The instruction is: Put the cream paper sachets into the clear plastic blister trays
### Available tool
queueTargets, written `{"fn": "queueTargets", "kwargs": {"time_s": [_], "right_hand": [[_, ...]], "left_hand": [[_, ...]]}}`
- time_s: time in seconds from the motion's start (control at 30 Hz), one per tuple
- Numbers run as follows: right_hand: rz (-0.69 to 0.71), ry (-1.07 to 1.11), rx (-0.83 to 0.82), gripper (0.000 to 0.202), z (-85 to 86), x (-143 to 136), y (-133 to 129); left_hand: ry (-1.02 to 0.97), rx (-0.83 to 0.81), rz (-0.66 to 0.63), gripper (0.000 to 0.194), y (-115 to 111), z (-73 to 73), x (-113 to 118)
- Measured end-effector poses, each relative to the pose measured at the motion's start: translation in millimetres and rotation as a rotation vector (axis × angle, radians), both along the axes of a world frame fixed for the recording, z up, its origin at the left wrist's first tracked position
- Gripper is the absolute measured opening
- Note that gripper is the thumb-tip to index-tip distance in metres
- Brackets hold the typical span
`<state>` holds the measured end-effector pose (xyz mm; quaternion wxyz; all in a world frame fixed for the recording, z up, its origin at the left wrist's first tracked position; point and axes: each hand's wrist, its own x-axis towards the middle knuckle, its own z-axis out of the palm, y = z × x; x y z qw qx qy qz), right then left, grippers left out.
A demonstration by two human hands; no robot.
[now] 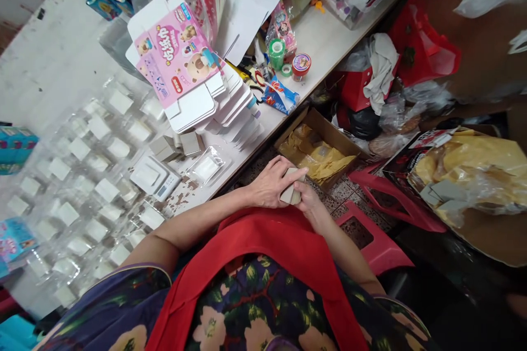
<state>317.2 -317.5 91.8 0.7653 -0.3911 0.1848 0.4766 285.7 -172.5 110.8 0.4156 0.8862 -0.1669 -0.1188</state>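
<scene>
Above my lap, just off the table's front edge, both hands are closed round a small stack of grey-beige cards point(290, 193). My left hand point(268, 182) covers the stack from the left with its fingers over the top. My right hand point(308, 198) grips the stack's right side, thumb against it. On the table nearby, more grey card stacks point(164, 148) sit beside a small white digital scale point(155, 176). A clear plastic tray point(206, 167) with a white block in it lies close to the edge.
Flattened pink printed boxes point(177, 60) are piled on the table. Many clear trays with white blocks point(99, 127) cover its left part. Green tape point(276, 52) and a round tub point(301, 64) stand farther back. Cartons point(329, 175) and pink stools point(376, 241) occupy the floor at right.
</scene>
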Motion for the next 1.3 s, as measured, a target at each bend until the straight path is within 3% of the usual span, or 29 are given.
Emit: {"fn": "queueTargets", "kwargs": {"time_s": [0.07,0.13,0.23,0.3,0.37,0.7,0.9,1.07,1.3], "right_hand": [[-0.06,-0.06,0.035,0.061,3.8,6.4,-2.5],[-0.115,-0.123,-0.001,0.065,6.6,12.8,-4.0],[-0.181,-0.201,-0.102,0.07,7.1,19.0,-5.7],[-0.201,-0.219,-0.132,0.07,5.8,19.6,-7.1],[-0.2,-0.215,-0.133,0.07,4.3,18.2,-8.4],[-0.196,-0.196,-0.114,0.072,3.8,14.8,-5.9],[-0.196,-0.191,-0.121,0.072,3.1,14.8,-6.2],[-0.183,-0.183,-0.134,0.073,0.0,14.8,-6.4],[-0.21,-0.19,-0.141,0.059,-6.0,17.9,-9.6]], "left_hand": [[0.024,-0.077,0.072,0.095,1.5,3.4,2.0],[0.099,-0.178,0.23,0.102,4.1,7.7,4.1],[0.393,-0.388,0.41,0.079,6.7,10.6,7.1],[0.611,-0.543,0.435,0.061,6.8,9.1,9.0],[0.734,-0.641,0.442,0.055,6.5,6.4,11.0],[0.882,-0.782,0.562,0.054,8.7,8.0,18.3],[0.962,-0.773,0.554,0.053,9.9,13.2,22.7],[0.902,-0.749,0.541,0.048,10.5,11.1,23.7],[0.761,-0.671,0.492,0.049,13.4,11.5,21.9]]}}
